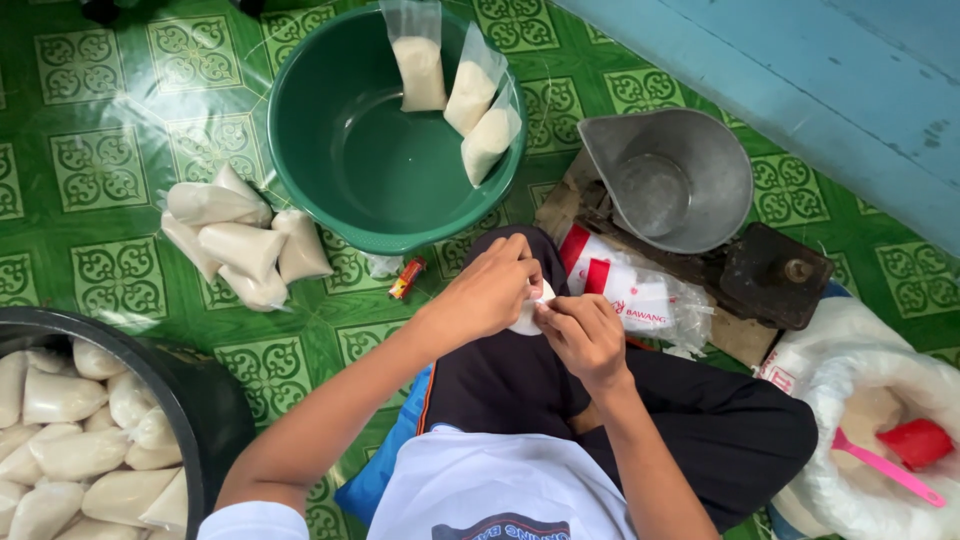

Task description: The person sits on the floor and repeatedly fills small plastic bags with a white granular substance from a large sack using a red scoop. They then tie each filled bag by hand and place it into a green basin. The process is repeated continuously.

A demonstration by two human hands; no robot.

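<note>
Over my knee, my left hand (490,290) and my right hand (583,335) both pinch a small clear plastic bag (530,312) filled with white grains; only a bit of the bag shows between my fingers. Just ahead stands a green basin (340,190) with three filled, open-topped bags (468,95) leaning on its far rim. A pile of tied white bags (240,245) lies on the floor left of the basin.
A metal scale pan (670,175) sits on a dark scale at right, beside a red-and-white pack of plastic bags (625,290). A sack with a pink-handled red scoop (915,445) is at far right. A black tub of tied bags (70,440) is at lower left.
</note>
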